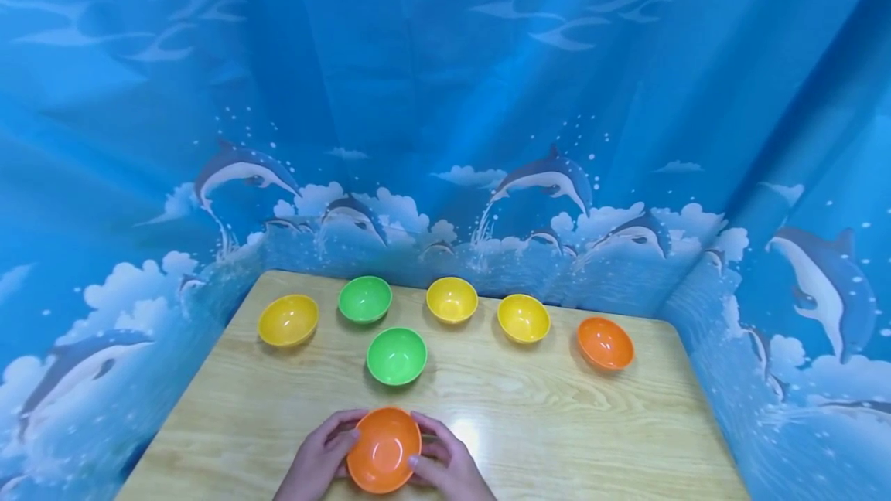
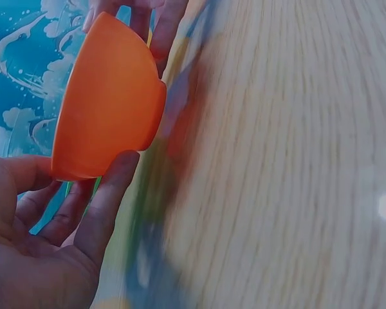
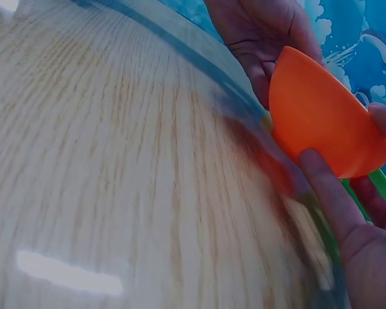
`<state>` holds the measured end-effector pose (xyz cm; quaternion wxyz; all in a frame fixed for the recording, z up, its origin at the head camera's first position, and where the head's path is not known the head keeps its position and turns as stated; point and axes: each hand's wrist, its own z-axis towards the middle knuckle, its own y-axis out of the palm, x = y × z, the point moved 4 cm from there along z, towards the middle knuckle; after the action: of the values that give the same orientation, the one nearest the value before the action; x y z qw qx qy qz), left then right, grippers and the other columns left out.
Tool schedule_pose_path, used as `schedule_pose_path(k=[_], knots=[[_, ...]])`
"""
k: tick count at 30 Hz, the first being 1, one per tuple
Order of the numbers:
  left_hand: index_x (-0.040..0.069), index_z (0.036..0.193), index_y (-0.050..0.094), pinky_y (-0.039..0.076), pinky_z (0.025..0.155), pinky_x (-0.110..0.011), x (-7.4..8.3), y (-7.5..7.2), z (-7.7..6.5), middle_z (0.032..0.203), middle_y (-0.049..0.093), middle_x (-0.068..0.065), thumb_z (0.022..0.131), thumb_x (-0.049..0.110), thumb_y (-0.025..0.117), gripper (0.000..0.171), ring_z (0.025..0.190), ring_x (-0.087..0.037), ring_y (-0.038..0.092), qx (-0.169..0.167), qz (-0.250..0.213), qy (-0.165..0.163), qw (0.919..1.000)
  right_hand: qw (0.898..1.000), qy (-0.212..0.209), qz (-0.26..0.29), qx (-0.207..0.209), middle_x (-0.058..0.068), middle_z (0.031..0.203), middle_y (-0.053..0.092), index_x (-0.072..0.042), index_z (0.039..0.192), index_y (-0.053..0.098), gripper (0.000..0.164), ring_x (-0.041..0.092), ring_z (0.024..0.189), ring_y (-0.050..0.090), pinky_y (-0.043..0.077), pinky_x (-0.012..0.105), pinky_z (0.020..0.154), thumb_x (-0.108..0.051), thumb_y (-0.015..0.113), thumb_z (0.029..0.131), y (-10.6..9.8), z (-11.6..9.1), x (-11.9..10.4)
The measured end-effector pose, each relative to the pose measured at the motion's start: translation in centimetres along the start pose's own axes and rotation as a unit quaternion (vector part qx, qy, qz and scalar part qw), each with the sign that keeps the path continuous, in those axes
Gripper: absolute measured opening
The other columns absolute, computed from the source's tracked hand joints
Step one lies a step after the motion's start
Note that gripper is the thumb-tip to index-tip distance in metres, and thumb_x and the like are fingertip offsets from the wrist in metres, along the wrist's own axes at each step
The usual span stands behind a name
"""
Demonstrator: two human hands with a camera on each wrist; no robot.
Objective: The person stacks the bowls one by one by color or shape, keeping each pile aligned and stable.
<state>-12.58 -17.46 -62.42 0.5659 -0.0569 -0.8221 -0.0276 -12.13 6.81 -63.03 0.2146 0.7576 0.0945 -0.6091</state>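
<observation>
An orange bowl point(image 1: 384, 450) is held between both hands near the front of the table, its hollow side toward the head camera. My left hand point(image 1: 322, 451) grips its left side, thumb at the rim. On the opposite side my right hand point(image 1: 448, 458) grips it, with the thumb at the rim too. In the left wrist view the bowl point(image 2: 109, 103) shows its smooth outer wall and foot, raised over the tabletop. The right wrist view shows the bowl point(image 3: 321, 119) with fingers against its underside.
Just beyond the held bowl stands a green bowl point(image 1: 397, 356). Farther back are another green bowl point(image 1: 365, 300), yellow bowls point(image 1: 288, 321) point(image 1: 452, 301) point(image 1: 524, 319) and an orange bowl point(image 1: 605, 343). A blue dolphin-print curtain point(image 1: 445, 99) surrounds the wooden table point(image 1: 557, 424).
</observation>
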Motion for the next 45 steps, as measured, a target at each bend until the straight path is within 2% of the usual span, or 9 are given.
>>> schedule_pose_path(k=[13,22,33,41,45], knots=[[0.002,0.15,0.06,0.068,0.078,-0.04,-0.2,-0.9,-0.3,0.138,0.07,-0.022,0.109,0.034,0.066,0.052,0.113,-0.027,0.075,0.04,0.036,-0.023,0.9983,1.0,-0.005,0.002,-0.017,0.02,0.156,0.053,-0.009,0.162,0.05,0.063,0.025,0.123,0.069,0.067,0.035,0.092,-0.012,0.072,0.103,0.8,0.5,0.8],[0.003,0.147,0.062,0.068,0.08,-0.038,-0.4,-1.0,-0.3,0.137,0.071,-0.02,0.107,0.041,0.068,0.056,0.115,-0.028,0.075,0.04,0.05,-0.02,0.9977,1.0,0.005,0.012,-0.012,0.017,0.152,0.056,-0.007,0.162,0.049,0.063,0.025,0.121,0.069,0.067,0.034,0.091,-0.013,0.073,0.104,0.8,0.6,1.3],[-0.004,0.153,0.054,0.069,0.084,-0.043,-1.5,-0.9,-0.3,0.145,0.065,-0.028,0.108,0.037,0.068,0.062,0.12,-0.029,0.073,0.009,-0.016,-0.014,0.9997,1.0,-0.004,0.012,-0.01,0.016,0.149,0.057,-0.003,0.163,0.047,0.064,0.017,0.121,0.067,0.067,0.034,0.093,-0.01,0.071,0.104,0.8,0.4,1.1],[-0.002,0.15,0.057,0.068,0.082,-0.039,-1.3,-1.2,0.2,0.146,0.066,-0.027,0.107,0.041,0.069,0.062,0.12,-0.029,0.074,0.008,0.02,-0.012,0.9997,1.0,-0.002,0.012,-0.004,0.016,0.15,0.058,-0.002,0.162,0.048,0.063,0.019,0.122,0.066,0.067,0.033,0.093,-0.011,0.071,0.104,0.8,0.4,1.0],[-0.002,0.149,0.058,0.068,0.082,-0.04,-1.0,-1.3,0.3,0.143,0.068,-0.025,0.107,0.042,0.07,0.062,0.118,-0.027,0.074,0.011,0.03,-0.022,0.9992,1.0,0.006,0.009,0.002,0.016,0.15,0.058,-0.005,0.161,0.05,0.063,0.021,0.123,0.066,0.067,0.032,0.092,-0.012,0.072,0.103,0.8,0.5,1.1]])
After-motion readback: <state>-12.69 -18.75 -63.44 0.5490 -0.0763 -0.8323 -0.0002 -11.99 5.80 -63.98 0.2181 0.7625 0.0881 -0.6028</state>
